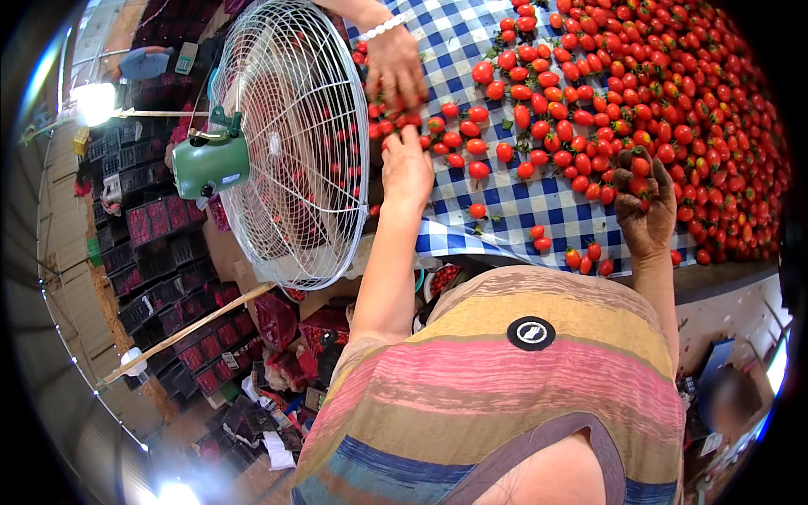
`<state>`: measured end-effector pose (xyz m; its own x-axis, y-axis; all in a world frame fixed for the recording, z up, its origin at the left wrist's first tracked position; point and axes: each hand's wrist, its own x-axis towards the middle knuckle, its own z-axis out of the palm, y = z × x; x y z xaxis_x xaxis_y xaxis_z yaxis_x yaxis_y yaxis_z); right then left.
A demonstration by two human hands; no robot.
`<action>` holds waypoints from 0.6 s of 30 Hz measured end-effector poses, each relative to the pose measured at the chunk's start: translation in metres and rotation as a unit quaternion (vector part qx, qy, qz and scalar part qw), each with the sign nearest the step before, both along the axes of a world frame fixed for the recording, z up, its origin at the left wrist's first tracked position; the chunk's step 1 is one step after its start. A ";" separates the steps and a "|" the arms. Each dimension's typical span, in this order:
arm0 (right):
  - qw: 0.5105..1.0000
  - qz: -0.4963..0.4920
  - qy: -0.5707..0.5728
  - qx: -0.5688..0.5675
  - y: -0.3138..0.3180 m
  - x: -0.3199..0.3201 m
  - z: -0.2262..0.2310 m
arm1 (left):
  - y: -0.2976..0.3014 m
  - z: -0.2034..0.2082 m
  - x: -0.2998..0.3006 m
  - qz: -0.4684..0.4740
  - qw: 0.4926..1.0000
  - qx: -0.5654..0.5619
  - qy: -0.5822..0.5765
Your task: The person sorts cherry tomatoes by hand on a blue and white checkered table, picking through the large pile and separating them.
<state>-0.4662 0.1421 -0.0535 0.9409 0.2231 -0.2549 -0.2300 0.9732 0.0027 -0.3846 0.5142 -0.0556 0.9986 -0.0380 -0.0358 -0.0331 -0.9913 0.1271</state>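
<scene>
Many red cherry tomatoes (640,93) lie on a blue-and-white checked cloth (454,71), heaped thickest at the right. My right hand (650,215), its fingers darkly stained, is curled palm up around a few cherry tomatoes (640,167) at the near side of the heap. Over at the cloth's left edge, my left hand (407,172) reaches out with fingers extended among a small cluster of tomatoes (387,126). Its fingertips touch or nearly touch them; some finger parts are hidden. Just beyond, another person's hand (396,71) with a white beaded bracelet hovers over the same cluster, slightly blurred.
A large wire-caged fan (290,143) with a green motor (210,164) stands close beside my left forearm. Stacked dark crates of red produce (164,215) line the left floor. A wooden pole (185,332) slants there. Loose tomatoes (542,238) lie near the table's front edge.
</scene>
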 end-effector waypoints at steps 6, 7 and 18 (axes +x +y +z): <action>0.998 -0.014 0.056 -0.029 0.002 0.003 0.006 | -0.001 -0.006 0.004 -0.046 0.991 -0.109 0.068; 0.998 -0.016 0.051 -0.030 0.001 0.004 0.004 | -0.004 -0.002 0.005 -0.046 0.989 -0.112 0.084; 0.984 -0.160 0.044 -0.066 -0.063 -0.025 0.021 | -0.124 0.024 -0.027 -0.410 0.902 -0.125 0.050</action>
